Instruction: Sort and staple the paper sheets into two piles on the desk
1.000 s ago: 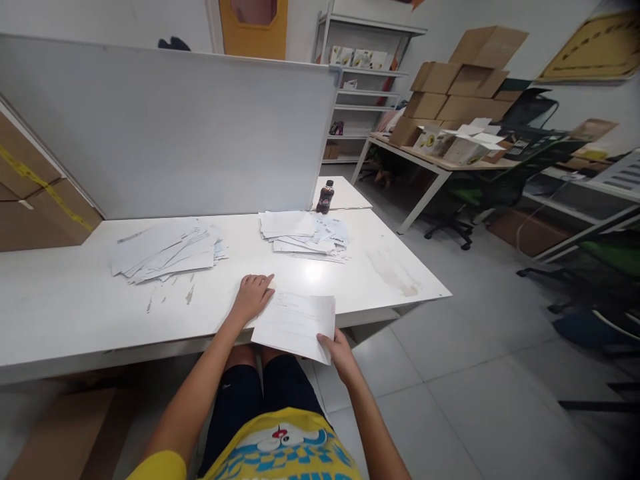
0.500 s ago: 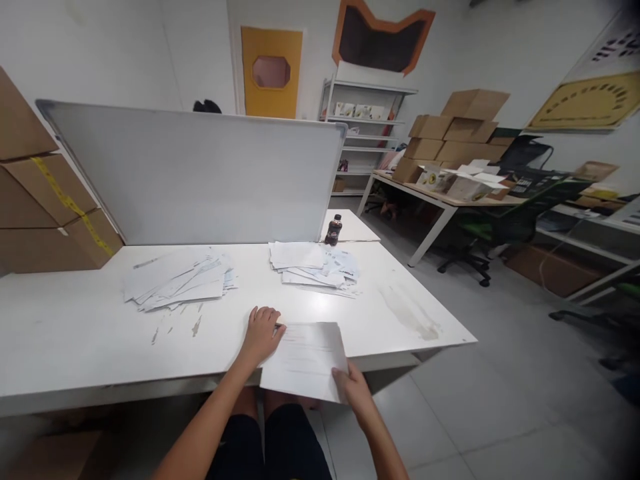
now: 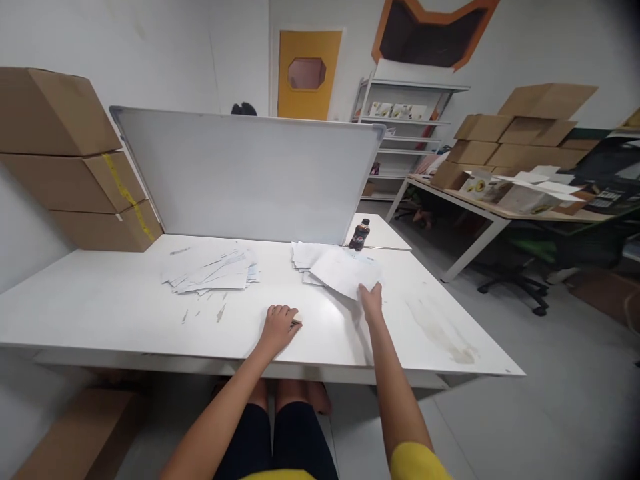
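Note:
My right hand (image 3: 371, 301) is closed on the near edge of a sheet of paper (image 3: 343, 272), raised at a tilt over the right paper pile (image 3: 303, 255). My left hand (image 3: 281, 325) rests on the table near its front edge, fingers curled around a small object (image 3: 297, 321), partly dark and partly pale. Most of that object is hidden under the fingers, so its kind does not show. Further left, a loosely fanned paper pile (image 3: 213, 272) lies apart from both hands.
A dark drink bottle (image 3: 359, 235) stands behind the right pile. Along the back of the white table (image 3: 125, 313) rises a whiteboard (image 3: 250, 177). Cardboard boxes (image 3: 75, 180) are stacked at the left. Another table (image 3: 455, 200) with boxes stands at the right.
My right hand has carried the sheet forward from the table's front edge to the right pile. The left hand stays on the table beside where the sheet was. The view has turned left.

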`<state>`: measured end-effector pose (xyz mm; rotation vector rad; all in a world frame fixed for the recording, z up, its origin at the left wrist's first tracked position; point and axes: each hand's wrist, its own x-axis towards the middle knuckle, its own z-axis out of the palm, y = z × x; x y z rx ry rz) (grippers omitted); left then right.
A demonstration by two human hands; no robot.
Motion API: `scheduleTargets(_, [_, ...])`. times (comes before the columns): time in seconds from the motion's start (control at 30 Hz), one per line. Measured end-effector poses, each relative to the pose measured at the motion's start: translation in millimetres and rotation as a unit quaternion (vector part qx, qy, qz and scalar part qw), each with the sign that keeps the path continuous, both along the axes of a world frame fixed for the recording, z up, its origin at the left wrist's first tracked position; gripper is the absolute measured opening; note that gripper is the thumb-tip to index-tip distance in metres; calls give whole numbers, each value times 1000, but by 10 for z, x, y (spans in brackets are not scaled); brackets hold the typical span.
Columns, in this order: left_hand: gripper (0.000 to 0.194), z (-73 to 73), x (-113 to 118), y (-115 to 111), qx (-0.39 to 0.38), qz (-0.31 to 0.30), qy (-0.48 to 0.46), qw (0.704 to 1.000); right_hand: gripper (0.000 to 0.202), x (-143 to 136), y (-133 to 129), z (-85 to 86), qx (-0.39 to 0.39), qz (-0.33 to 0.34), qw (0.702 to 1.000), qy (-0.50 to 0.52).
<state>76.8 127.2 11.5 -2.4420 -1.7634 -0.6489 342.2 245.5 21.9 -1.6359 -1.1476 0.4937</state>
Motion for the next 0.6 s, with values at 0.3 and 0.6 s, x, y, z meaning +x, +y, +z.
scheduleTargets(0.3, [34,12,68,-137,13,0,-4,1000,78,-336,-626,-491,-84,9,978,-192])
scheduleTargets(0.6, [37,304,-715,367,12,113,-21,993,67,-482,-748,-447,-171,103,910,-363])
